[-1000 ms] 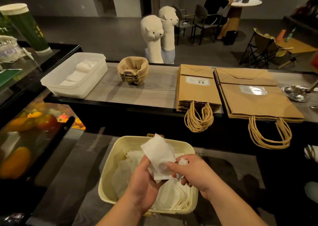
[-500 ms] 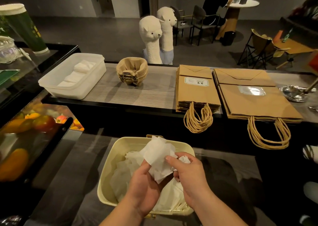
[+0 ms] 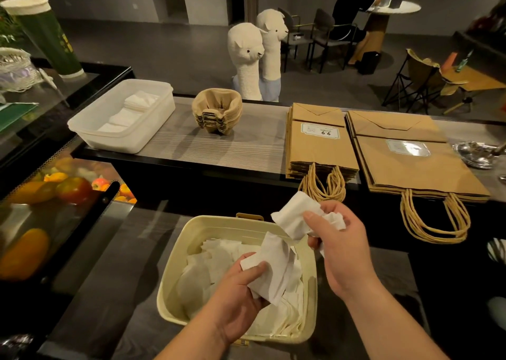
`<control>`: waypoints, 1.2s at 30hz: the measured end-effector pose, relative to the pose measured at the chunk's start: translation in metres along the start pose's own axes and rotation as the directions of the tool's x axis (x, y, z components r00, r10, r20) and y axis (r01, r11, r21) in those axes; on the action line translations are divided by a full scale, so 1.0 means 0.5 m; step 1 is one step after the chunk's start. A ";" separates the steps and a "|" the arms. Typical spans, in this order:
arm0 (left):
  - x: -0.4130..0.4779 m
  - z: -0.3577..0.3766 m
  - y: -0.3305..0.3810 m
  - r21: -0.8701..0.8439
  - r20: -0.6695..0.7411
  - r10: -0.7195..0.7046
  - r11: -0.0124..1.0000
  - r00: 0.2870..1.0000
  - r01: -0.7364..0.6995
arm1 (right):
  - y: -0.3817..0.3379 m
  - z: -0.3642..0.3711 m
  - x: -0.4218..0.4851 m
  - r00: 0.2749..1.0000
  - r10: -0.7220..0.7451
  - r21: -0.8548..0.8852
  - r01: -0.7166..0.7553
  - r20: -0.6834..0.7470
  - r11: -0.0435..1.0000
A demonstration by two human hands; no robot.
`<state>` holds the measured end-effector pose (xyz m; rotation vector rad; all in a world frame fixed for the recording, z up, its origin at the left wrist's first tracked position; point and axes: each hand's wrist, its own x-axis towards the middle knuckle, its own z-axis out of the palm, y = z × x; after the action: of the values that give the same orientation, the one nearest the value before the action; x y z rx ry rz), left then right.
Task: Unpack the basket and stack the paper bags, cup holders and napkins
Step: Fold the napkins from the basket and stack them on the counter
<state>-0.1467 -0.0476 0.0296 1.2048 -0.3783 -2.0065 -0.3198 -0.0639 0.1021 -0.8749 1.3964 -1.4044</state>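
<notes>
Down near us, the cream basket (image 3: 219, 227) sits on the dark lower counter, and both our hands are over it. Our left hand (image 3: 241, 291) has its fingers and thumb curled round a crumpled white napkin (image 3: 273, 266), which hangs just over the right part of the basket. Our right hand (image 3: 339, 250) is higher and further right, above the basket's far right corner. It pinches a second napkin (image 3: 297, 217) between thumb and curled fingers, and more white paper is bunched in its palm. The two napkins lie close; we cannot tell whether they touch. Below them, loose napkins (image 3: 208, 266) fill the bottom of the basket in an untidy heap.

On the raised grey shelf (image 3: 246, 140) beyond, a white plastic tub (image 3: 109, 138) stands at the left with a few folded napkins (image 3: 137, 105) laid in it. To its right is a nested stack of brown cup holders (image 3: 217, 113). Further right lie two flat piles of paper bags, their cord handles hanging over the near edge: the small bags (image 3: 317, 146) and, just beside them, the large bags (image 3: 405, 162). A shiny metal dish (image 3: 476, 154) sits at the far right of the shelf.

Behind the shelf stand two white alpaca figures (image 3: 246, 58). At the left a glass case shows fruit (image 3: 74, 190), with a tall green cup (image 3: 46, 36) on top. A seated person (image 3: 353, 12) is at a far table.
</notes>
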 end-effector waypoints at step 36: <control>-0.004 0.000 0.025 -0.112 -0.174 -0.083 0.992 0.981 0.064 | 0.064 0.000 -0.005 0.793 -0.424 -0.760 0.578 0.437 0.297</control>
<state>-0.1407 -0.0547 0.0381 1.3355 -0.1387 -1.9363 -0.3146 -0.0587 0.0706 -2.2513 1.8091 -0.8830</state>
